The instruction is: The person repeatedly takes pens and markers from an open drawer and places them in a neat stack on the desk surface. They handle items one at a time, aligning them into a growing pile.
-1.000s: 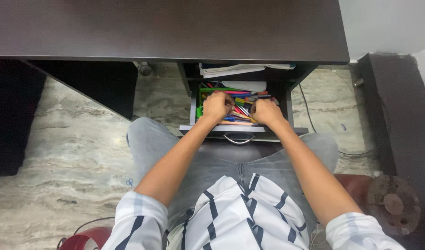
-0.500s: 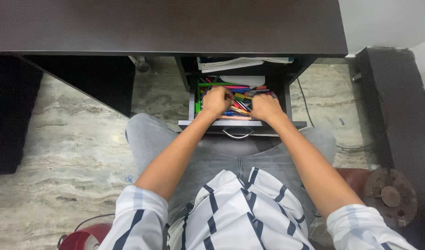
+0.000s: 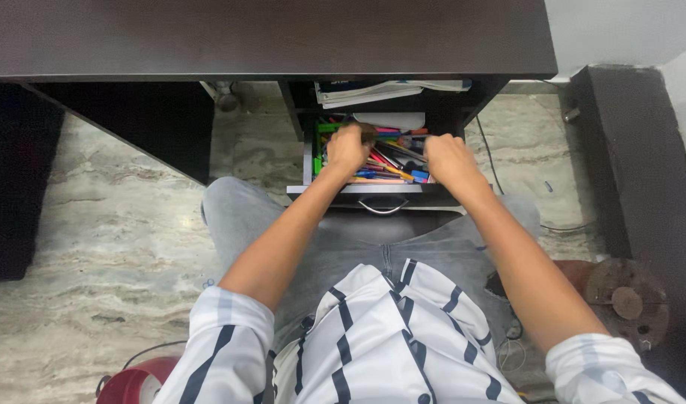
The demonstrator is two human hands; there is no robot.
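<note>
Fingers of both hands, left hand (image 3: 348, 147) and right hand (image 3: 446, 158), curl into loose coloured plastic pens (image 3: 388, 161) at upper centre; light, slippery, probably best pinched mid-barrel.

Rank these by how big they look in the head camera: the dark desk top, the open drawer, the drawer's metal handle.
1. Dark desk top, by far the largest.
2. Open drawer.
3. Metal handle, smallest.

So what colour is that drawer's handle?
The drawer handle is silvery metal, set on a dark front; the head view shows it.
</note>
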